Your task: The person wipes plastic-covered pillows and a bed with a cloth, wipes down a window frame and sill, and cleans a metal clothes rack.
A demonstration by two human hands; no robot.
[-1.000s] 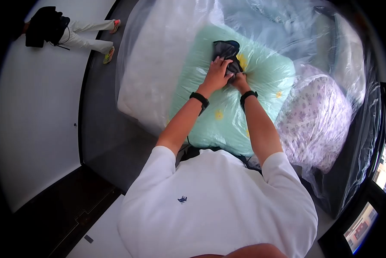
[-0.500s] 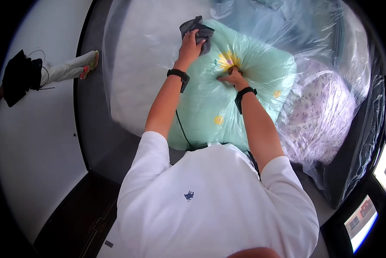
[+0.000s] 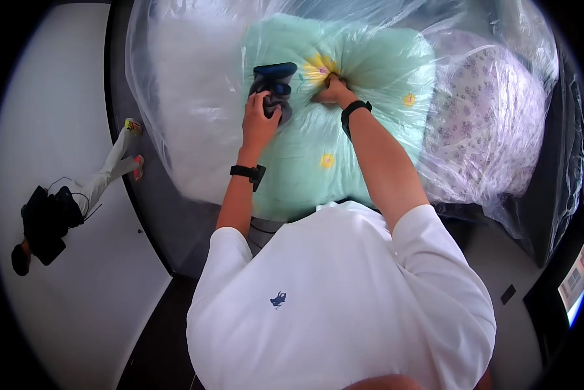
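Observation:
My left hand [image 3: 259,125] is closed around a dark grey and navy cloth bundle [image 3: 276,79], held over the left part of a puffy mint-green cushion [image 3: 376,143] with yellow flowers. My right hand [image 3: 334,93] sits at the cushion's upper middle beside the large yellow flower, fingers curled and sunk into a dent. Creases spread from that dent, and the fingertips are partly hidden in it. Black bands circle both wrists.
White padded bedding [image 3: 191,97] in clear plastic lies left of the cushion. A purple-flowered bundle [image 3: 484,123], also in plastic, is on the right. Another person [image 3: 61,211] is by the pale area at far left. A lit screen [image 3: 575,283] stands at lower right.
The cloth bundle in my left hand has moved down and left relative to the cushion, showing its navy part. My right hand stays in the dent. The view has shifted, and the other person has moved.

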